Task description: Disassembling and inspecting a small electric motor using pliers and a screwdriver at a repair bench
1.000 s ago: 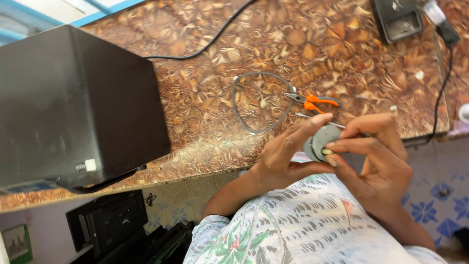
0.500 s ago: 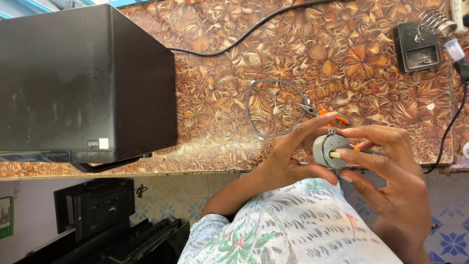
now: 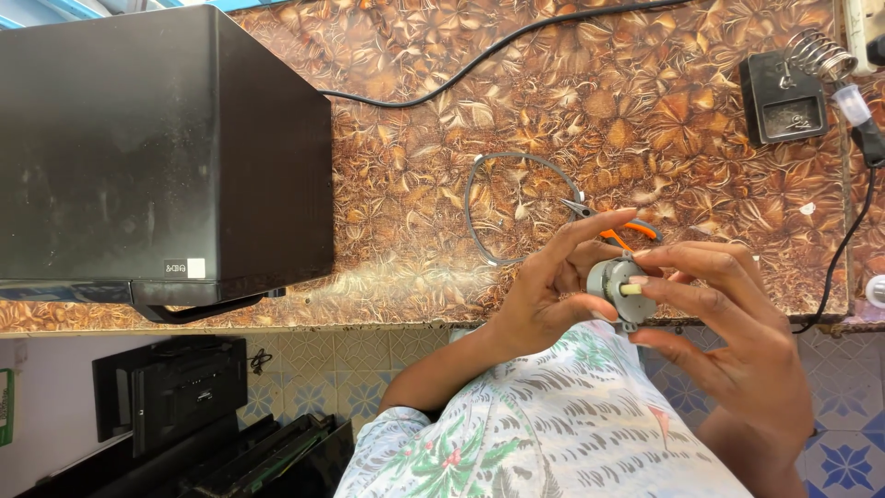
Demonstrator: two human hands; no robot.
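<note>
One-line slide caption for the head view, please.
Both hands, left hand and right hand, hold a small round grey metal motor over the brown patterned table.

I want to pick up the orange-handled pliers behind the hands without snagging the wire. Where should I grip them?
Probably by the orange handles, coming from the right, soldering-stand side. The pliers' metal tip points left at the grey wire loop, and the left hand and right hand, holding the small motor, cover the near side.

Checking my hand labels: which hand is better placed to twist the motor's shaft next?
Right, probably. The right hand pinches the pale shaft of the small grey motor, while the left hand only cradles the motor's body.
</note>
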